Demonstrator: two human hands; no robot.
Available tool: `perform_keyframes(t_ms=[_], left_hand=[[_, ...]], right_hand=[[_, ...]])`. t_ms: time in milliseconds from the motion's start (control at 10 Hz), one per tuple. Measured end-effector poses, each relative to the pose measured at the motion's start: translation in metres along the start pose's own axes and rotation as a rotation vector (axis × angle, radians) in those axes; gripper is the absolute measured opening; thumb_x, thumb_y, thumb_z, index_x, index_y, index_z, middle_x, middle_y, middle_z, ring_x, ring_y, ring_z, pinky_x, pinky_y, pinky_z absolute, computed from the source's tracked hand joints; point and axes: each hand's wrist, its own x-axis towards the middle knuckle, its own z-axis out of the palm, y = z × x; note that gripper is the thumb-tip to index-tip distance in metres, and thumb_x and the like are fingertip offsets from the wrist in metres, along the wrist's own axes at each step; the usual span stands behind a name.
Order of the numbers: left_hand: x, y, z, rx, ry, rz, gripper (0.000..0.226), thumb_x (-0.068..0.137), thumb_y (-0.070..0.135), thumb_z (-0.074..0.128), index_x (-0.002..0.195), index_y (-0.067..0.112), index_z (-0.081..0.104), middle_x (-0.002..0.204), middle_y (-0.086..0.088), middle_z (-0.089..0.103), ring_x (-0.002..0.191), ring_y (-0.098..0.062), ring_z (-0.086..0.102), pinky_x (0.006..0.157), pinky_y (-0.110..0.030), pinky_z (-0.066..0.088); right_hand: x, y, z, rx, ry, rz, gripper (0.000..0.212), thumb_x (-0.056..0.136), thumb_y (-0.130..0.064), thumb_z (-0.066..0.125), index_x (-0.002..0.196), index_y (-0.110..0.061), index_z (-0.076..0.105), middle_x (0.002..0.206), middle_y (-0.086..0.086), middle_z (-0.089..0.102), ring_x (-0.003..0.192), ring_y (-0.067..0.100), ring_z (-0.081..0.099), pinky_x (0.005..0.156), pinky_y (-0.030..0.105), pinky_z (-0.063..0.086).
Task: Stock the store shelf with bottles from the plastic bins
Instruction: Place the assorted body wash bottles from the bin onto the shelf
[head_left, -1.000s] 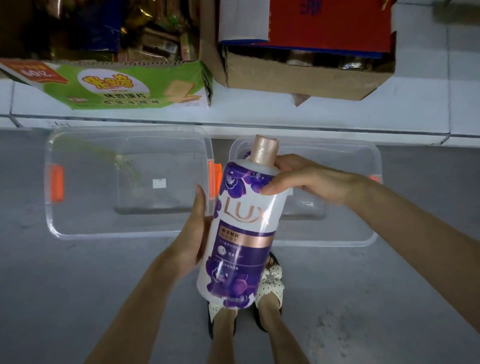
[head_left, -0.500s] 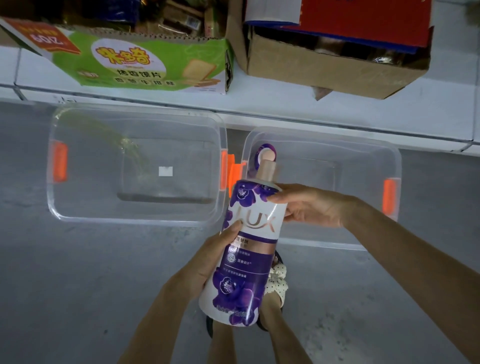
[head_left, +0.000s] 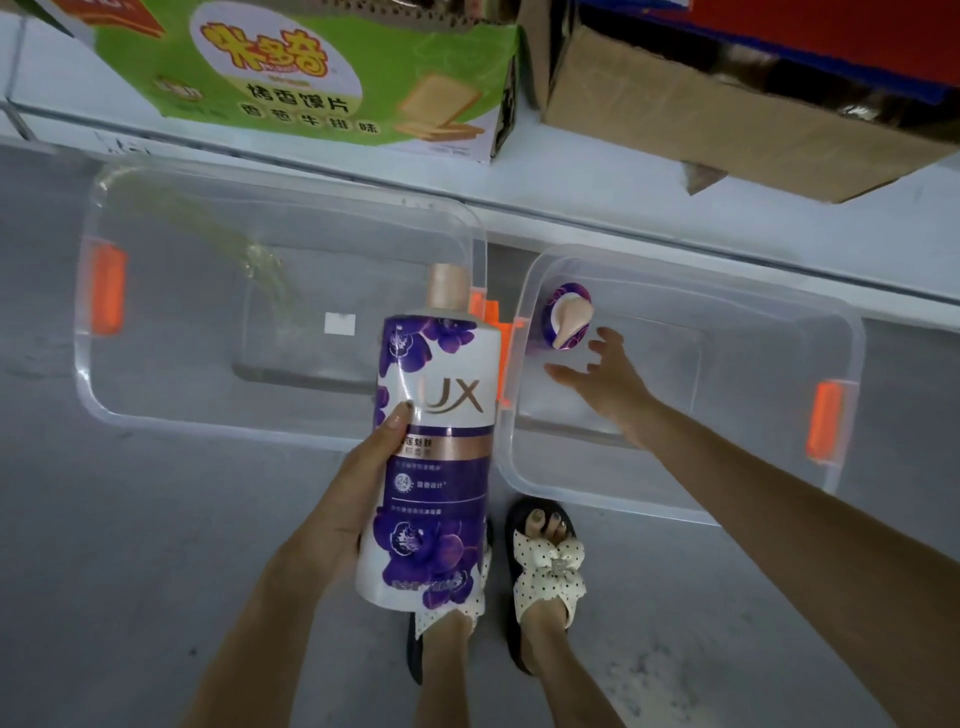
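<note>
Green snack carton at top left, yellow Chinese lettering on a white oval, toasted slices pictured at its right end. Just right of it, plain brown cardboard box, small torn flap hanging at the lower edge, contents dark and unreadable. Red carton with blue edge sitting on top of the brown one, cut off by the frame. Grey concrete floor below, pale scuffed patch at lower right. Two black-soled sandals near bottom centre: right sandal fully visible, cream polka-dot bow with a small shiny stud, dark-polished toes showing; left sandal mostly hidden, same dotted fabric.
</note>
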Motion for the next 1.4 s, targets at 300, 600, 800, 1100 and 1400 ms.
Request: perform_keyframes(t_ms=[300,600,800,1100,1400], left_hand=[[0.021,0.023,-0.003,0.278,0.122,0.229,0.094,0.013,0.086,0.063,0.070,0.015,0.038,0.023,0.011,0.042,0.027,0.007,0.047,0.037,-0.007,0.039],[0.013,0.000,0.002,0.204,-0.006,0.185,0.108,-0.009,0.074,0.072,0.079,0.015,0.048,0.042,0.008,0.061,0.040,0.000,0.059,0.038,-0.010,0.043],[-0.010,-0.005,0.015,0.035,-0.066,0.016,0.094,0.010,0.060,0.086,0.091,0.014,0.066,0.077,-0.010,0.073,0.065,-0.022,0.071,0.051,-0.029,0.056],[-0.051,0.027,0.032,0.133,-0.057,0.099,0.106,0.009,0.069,0.082,0.101,0.020,0.063,0.087,-0.007,0.074,0.072,-0.023,0.072,0.052,-0.029,0.056],[-0.114,0.053,0.062,0.177,-0.026,0.160,0.069,0.053,0.065,0.065,0.102,0.018,0.061,0.077,-0.005,0.074,0.065,-0.020,0.071,0.050,-0.030,0.057]], right_hand=[[0.042,0.003,0.033,0.078,0.244,-0.182,0.079,0.076,-0.020,0.077,0.137,-0.017,0.027,0.126,0.005,0.049,0.110,0.019,0.049,0.082,0.025,0.042],[0.042,0.001,-0.016,0.199,0.114,-0.058,0.056,0.084,-0.016,0.069,0.134,-0.017,0.043,0.116,-0.001,0.056,0.106,0.017,0.052,0.073,0.021,0.043],[-0.002,0.016,-0.060,0.374,-0.069,-0.018,0.048,0.079,-0.030,0.073,0.121,-0.023,0.051,0.114,-0.004,0.063,0.113,0.015,0.055,0.100,0.040,0.043],[-0.061,-0.010,-0.095,0.618,-0.231,-0.161,0.088,0.040,-0.072,0.079,0.113,-0.027,0.058,0.108,-0.002,0.069,0.102,0.014,0.065,0.083,0.033,0.050],[-0.141,-0.080,-0.098,0.790,-0.375,-0.096,0.071,0.065,-0.073,0.045,0.102,-0.016,0.062,0.085,0.004,0.070,0.072,0.016,0.068,0.069,0.027,0.055]])
